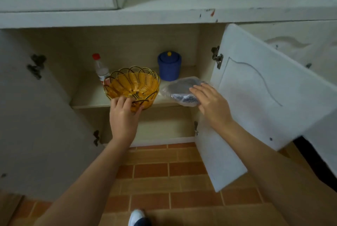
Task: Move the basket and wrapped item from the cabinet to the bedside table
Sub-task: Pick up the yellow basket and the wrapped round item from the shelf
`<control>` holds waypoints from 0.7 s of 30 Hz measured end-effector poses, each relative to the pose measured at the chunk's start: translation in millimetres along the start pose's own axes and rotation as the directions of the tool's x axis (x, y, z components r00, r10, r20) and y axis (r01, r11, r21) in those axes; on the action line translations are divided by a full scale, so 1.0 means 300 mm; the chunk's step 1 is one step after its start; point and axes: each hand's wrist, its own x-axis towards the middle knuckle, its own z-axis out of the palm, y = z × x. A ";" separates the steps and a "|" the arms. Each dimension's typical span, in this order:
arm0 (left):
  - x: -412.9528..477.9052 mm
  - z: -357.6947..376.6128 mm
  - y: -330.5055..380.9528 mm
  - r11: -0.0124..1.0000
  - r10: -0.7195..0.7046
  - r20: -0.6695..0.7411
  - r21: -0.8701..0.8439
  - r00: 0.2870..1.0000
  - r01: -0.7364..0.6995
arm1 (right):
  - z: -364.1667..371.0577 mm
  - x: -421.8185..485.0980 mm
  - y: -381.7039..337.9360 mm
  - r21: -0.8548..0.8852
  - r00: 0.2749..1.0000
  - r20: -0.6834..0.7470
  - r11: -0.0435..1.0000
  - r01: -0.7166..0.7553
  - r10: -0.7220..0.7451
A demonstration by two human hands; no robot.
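Observation:
A yellow woven basket with a dark wire scalloped rim sits tilted at the front edge of the cabinet shelf. My left hand grips its near rim, fingers curled over the wire. To its right lies the wrapped item, something dark blue and grey inside clear plastic, partly over the shelf edge. My right hand rests on its right side, fingers spread over the plastic; whether it grips the item is not clear.
A clear bottle with a red cap stands behind the basket. A blue lidded container stands at the shelf's back. Both white cabinet doors hang open, the right door close to my right forearm. Orange tiled floor below.

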 end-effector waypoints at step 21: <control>-0.378 -1.113 0.295 0.986 -0.124 -0.213 0.081 0.969 0.145 | -0.881 -0.102 -0.574 0.171 0.986 -0.109 0.974 0.145 -0.128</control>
